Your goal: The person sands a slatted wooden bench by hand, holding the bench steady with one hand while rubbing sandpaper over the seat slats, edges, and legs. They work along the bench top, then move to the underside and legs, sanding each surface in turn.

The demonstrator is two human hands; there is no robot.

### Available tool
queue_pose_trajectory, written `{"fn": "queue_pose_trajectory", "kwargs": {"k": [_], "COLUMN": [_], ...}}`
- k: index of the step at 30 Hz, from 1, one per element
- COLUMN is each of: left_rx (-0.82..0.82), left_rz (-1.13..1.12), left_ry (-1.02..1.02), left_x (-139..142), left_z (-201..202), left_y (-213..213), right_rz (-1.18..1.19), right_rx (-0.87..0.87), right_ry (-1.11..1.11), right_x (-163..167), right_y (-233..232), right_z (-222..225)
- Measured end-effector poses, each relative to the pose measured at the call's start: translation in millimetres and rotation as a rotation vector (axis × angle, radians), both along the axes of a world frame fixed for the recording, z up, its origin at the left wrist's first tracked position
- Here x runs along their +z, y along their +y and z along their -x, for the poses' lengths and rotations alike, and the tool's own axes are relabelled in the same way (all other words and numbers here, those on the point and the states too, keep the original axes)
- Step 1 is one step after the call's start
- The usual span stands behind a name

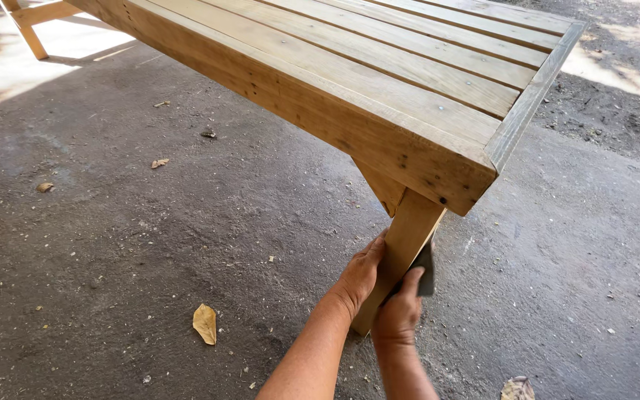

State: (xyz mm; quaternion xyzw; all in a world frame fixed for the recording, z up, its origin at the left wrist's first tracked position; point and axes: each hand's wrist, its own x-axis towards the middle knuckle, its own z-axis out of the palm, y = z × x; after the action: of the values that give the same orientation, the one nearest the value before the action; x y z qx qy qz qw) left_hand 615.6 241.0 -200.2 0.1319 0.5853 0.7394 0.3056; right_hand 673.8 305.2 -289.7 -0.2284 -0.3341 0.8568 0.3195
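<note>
A slatted wooden table [379, 67] of pale planks fills the upper part of the head view. Its near corner leg [407, 230] slants down to the ground. My left hand [359, 274] grips that leg on its left face, fingers wrapped around the edge. My right hand [400, 311] presses a small dark sheet, like sandpaper [425, 268], against the leg's right face. The foot of the leg is hidden behind my hands and forearms.
Rough grey concrete ground [150, 237] lies all around, with dry leaves [204, 324] and small stones. Another wooden leg [31, 33] stands at the far left in sunlight. Loose dirt borders the concrete at the upper right.
</note>
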Motion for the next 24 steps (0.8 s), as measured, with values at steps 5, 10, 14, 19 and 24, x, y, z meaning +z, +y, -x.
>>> {"fn": "queue_pose_trajectory", "kwargs": {"k": [5,10,14,19,24], "left_rx": [0.009,0.015,-0.019,0.005,0.05], "left_rz": [0.072,0.003,-0.131,-0.025,0.067], "left_ry": [-0.062,-0.051,-0.015,-0.003,0.031], "left_x": [11,6,8,11,11], "left_z": [-3,1,2,-1,-3], "left_y": [-2,0,1,-1,-2], "right_rz": [0.299,0.204,-0.209,0.133,0.157], "right_rx": [0.02,0.005,-0.159,-0.066,0.051], "right_ry": [-0.335,-0.1,0.081,-0.277,-0.35], "right_x": [-20,15,32,-22,-9], "right_y": [-31,-11,-10,-44,-22], "right_z": [-13,-3,1,-20,-18]}}
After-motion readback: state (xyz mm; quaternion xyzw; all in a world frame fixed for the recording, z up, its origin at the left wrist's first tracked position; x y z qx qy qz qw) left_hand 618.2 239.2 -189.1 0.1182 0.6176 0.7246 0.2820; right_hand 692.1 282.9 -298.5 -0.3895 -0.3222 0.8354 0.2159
